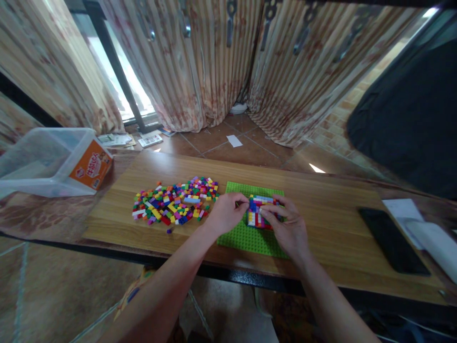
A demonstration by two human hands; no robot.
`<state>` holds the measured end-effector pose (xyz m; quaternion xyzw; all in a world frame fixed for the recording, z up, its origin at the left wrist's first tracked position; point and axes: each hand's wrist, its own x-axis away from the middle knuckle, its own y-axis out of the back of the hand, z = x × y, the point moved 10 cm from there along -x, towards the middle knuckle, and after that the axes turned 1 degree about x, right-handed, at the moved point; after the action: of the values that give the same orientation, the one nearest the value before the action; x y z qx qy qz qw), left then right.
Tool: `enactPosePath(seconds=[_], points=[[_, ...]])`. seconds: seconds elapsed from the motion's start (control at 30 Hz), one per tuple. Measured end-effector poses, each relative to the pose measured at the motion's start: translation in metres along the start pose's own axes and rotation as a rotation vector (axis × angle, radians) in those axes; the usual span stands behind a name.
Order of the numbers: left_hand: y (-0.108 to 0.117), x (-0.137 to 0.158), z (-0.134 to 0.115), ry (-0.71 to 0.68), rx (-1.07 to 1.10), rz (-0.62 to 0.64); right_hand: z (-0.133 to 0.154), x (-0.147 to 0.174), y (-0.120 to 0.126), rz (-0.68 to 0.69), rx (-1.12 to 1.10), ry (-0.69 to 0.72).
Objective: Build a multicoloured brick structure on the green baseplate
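Note:
A green studded baseplate (246,242) lies on the wooden board in front of me. On it stands a low block of toy bricks (254,218) in white, blue, red, yellow and purple. At the block's left edge is my left hand (228,212), thumb and forefinger pinched together; anything between them is too small to make out. My right hand (292,228) wraps the block's right side, its thumb and fingers resting on the bricks and hiding part of them. Left of the baseplate spreads a pile of loose toy bricks (174,205) in many colours.
A clear plastic bin (43,186) with an orange label stands at the left. One dark brick (169,231) lies apart from the pile, near the front edge. A flat black device (392,240) and white papers (402,212) are at the right. Curtains (200,71) hang behind.

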<state>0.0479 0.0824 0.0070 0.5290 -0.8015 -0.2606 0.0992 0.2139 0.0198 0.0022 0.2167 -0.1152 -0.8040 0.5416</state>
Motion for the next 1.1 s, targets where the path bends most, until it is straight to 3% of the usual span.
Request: enactPosePath(seconds=[0.63,1.1], points=[[-0.0026,0.0034,-0.0066,0.009,-0.128,0.050,0.0018,0.0004,0.0024,-0.024,0.072,0.028],[-0.0046,0.0036,-0.0075,0.008,-0.154,0.063,-0.0047,-0.0021,0.0006,-0.067,-0.066,-0.055]])
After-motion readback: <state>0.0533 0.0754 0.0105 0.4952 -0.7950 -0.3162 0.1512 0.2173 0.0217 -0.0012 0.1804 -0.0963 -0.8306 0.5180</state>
